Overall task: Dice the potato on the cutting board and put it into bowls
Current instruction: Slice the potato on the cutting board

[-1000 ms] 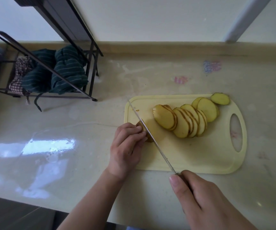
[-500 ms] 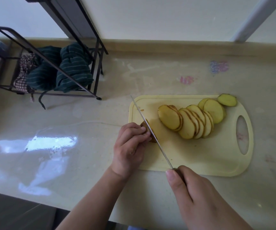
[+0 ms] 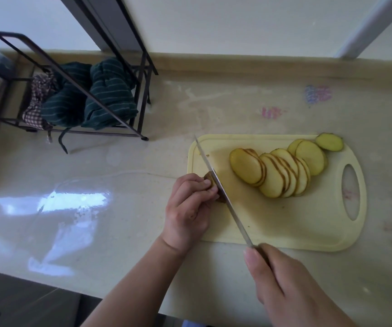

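Head view: left hand (image 3: 188, 208) fingers (image 3: 205, 182) curl on the potato end piece (image 3: 210, 179) at the cutting board's (image 3: 284, 234) left edge. Right hand (image 3: 291, 289) grips the knife (image 3: 221, 192), blade against the piece. Potato slices (image 3: 277, 173) lie fanned beside it.

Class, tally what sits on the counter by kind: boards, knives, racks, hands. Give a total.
Cutting board: 1
Knife: 1
Wire rack: 1
Hands, left hand and right hand: 2
Total: 5

Slices (image 3: 282, 171) on board (image 3: 284, 227) (rack (image 3: 77, 67) behind, left).
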`<state>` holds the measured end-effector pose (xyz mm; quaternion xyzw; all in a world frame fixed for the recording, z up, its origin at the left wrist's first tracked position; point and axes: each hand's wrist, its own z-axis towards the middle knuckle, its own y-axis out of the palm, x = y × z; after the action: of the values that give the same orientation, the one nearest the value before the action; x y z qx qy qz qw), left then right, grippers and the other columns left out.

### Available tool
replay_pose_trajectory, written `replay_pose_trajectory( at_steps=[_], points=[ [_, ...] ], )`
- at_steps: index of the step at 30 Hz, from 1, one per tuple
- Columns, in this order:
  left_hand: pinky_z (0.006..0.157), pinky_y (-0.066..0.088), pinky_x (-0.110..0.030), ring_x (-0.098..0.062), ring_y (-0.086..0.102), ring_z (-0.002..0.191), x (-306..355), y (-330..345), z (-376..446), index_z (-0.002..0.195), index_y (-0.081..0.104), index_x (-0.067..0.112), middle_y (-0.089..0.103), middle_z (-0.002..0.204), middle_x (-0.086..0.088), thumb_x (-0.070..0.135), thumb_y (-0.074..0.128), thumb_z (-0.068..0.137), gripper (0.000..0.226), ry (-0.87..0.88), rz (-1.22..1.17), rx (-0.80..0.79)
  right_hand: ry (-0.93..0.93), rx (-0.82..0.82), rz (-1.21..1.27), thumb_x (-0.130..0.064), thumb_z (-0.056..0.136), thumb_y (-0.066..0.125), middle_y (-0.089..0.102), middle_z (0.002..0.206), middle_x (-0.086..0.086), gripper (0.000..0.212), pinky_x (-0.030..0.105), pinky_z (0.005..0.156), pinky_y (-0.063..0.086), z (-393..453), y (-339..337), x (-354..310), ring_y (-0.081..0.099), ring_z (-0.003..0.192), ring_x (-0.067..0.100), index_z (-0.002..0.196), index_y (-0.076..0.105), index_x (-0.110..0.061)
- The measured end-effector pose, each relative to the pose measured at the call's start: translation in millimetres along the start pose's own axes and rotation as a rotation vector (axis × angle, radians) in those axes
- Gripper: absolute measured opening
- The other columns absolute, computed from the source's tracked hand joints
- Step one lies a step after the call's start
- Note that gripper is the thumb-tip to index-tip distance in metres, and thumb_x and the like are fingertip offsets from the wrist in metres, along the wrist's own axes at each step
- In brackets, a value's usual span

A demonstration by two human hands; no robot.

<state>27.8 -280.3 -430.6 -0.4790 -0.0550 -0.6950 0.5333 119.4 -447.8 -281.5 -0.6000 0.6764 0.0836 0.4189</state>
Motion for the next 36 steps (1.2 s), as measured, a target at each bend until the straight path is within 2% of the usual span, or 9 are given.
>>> replay_pose_trajectory(
  at_steps=[2, 4, 8, 14, 18, 22, 29, 32, 36],
  points=[
    [0.09, 0.051, -0.033, -0.025, 0.064, 0.099, 0.5, 0.1, -0.3, 0.098, 0.069, 0.007, 0.066, 0.099, -0.006, -0.006, 0.075, 0.085, 0.019, 0.011, 0.006, 0.009, 0.007, 0.012, -0.005, -0.094, 0.063, 0.014, 0.057, 0.055, -0.011, 0.06, 0.018, 0.053, 0.039, -12.5, 0.7, 5.9, 0.054, 0.054, 0.009, 0.078, 0.049, -0.046],
    [0.09, 0.051, -0.032, -0.025, 0.063, 0.099, 0.5, 0.5, 0.3, 0.097, 0.069, 0.007, 0.066, 0.097, -0.008, -0.007, 0.075, 0.084, 0.019, 0.01, 0.005, 0.008, 0.021, -0.016, -0.011, -0.084, 0.068, 0.016, 0.057, 0.055, -0.013, 0.049, 0.02, 0.054, 0.039, -10.4, 3.5, 6.4, 0.054, 0.053, 0.008, 0.08, 0.048, -0.049],
    [0.089, 0.052, -0.033, -0.027, 0.063, 0.099, 2.5, 0.9, 0.7, 0.099, 0.069, 0.007, 0.064, 0.099, -0.005, -0.01, 0.076, 0.081, 0.026, 0.023, 0.012, 0.001, -0.028, -0.033, 0.011, -0.073, 0.072, 0.022, 0.057, 0.058, -0.014, 0.055, 0.025, 0.058, 0.039, 20.5, 12.0, 8.6, 0.05, 0.054, 0.008, 0.067, 0.046, -0.025],
    [0.089, 0.052, -0.032, -0.026, 0.063, 0.098, 4.7, 0.4, 4.0, 0.099, 0.069, 0.008, 0.062, 0.1, -0.004, -0.003, 0.072, 0.088, 0.015, 0.028, 0.029, -0.005, -0.133, -0.034, 0.047, -0.067, 0.085, 0.029, 0.047, 0.052, -0.007, 0.051, 0.03, 0.05, 0.034, 37.0, 11.3, 29.3, 0.041, 0.048, 0.008, 0.066, 0.042, -0.022],
    [0.091, 0.051, -0.03, -0.025, 0.062, 0.1, 6.2, -1.0, 2.7, 0.09, 0.076, -0.001, 0.063, 0.1, -0.005, -0.001, 0.072, 0.089, 0.004, 0.014, 0.062, -0.018, -0.053, -0.135, 0.176, -0.076, 0.084, 0.035, 0.039, 0.052, -0.006, 0.062, 0.016, 0.041, 0.027, 44.6, -15.3, 35.0, 0.032, 0.042, 0.005, 0.07, 0.045, -0.016],
    [0.093, 0.052, -0.032, -0.024, 0.061, 0.103, 6.7, -2.4, 3.4, 0.094, 0.075, 0.001, 0.062, 0.104, -0.005, 0.002, 0.073, 0.088, 0.006, -0.004, 0.054, -0.042, 0.069, -0.261, 0.42, -0.065, 0.088, 0.044, 0.033, 0.057, 0.007, 0.056, 0.019, 0.039, 0.026, 50.3, -51.7, 30.4, 0.024, 0.04, 0.016, 0.074, 0.046, -0.011],
    [0.088, 0.056, -0.046, -0.033, 0.063, 0.102, 11.3, -4.3, 5.5, 0.102, 0.073, 0.004, 0.061, 0.11, -0.007, 0.005, 0.071, 0.092, 0.01, -0.036, 0.021, -0.085, 0.215, -0.236, 0.806, -0.066, 0.086, 0.047, 0.027, 0.055, 0.006, 0.054, 0.016, 0.039, 0.029, 44.0, -73.9, 11.5, 0.02, 0.033, 0.011, 0.075, 0.043, -0.013],
    [0.087, 0.056, -0.047, -0.034, 0.065, 0.102, 14.2, -6.6, 5.1, 0.101, 0.075, -0.003, 0.059, 0.113, -0.007, 0.009, 0.069, 0.096, 0.014, -0.044, 0.031, -0.11, 0.148, -0.212, 0.665, -0.073, 0.074, 0.058, 0.032, 0.055, 0.008, 0.063, 0.018, 0.041, 0.032, 28.9, -70.6, 7.2, 0.024, 0.035, 0.013, 0.074, 0.046, -0.012],
    [0.083, 0.057, -0.042, -0.03, 0.064, 0.096, 17.2, -6.5, 7.9, 0.098, 0.075, -0.003, 0.059, 0.109, -0.004, 0.014, 0.069, 0.096, 0.018, -0.04, 0.054, -0.091, 0.084, -0.217, 0.403, -0.071, 0.075, 0.046, 0.038, 0.054, 0.003, 0.053, 0.019, 0.038, 0.023, 6.6, -44.8, -2.6, 0.028, 0.037, 0.014, 0.068, 0.049, -0.019]
  ],
)
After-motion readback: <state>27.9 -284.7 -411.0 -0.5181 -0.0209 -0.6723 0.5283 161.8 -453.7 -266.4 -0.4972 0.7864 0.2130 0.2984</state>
